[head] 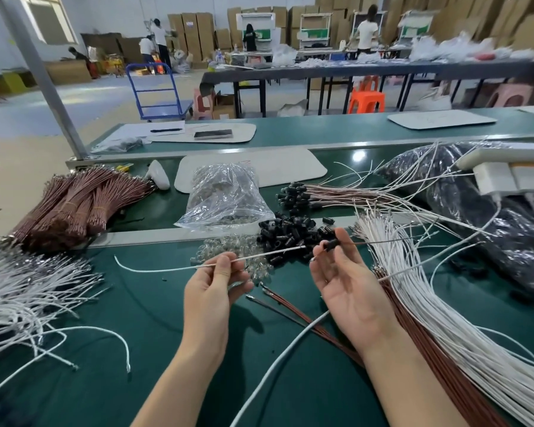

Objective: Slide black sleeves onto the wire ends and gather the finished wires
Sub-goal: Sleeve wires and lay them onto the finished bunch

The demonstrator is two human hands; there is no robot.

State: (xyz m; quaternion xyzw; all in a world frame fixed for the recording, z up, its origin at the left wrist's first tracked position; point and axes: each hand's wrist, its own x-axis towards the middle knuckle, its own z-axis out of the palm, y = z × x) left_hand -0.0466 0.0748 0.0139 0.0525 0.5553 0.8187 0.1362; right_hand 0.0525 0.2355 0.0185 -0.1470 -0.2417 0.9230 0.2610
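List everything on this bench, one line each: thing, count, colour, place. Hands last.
held wire: one, white, front centre
held sleeve: one, black, front centre
loose sleeves: pile, black, just beyond the hands
sleeved wires: bunch, pinkish-brown with black ends, behind the pile
plastic bag: one, clear, centre back
wire bundles: several, brown, far left
loose wires: many, white, left
wire sheaf: many, white over brown, right
table: one, green
left hand: pinches the held wire
right hand: pinches the held sleeve
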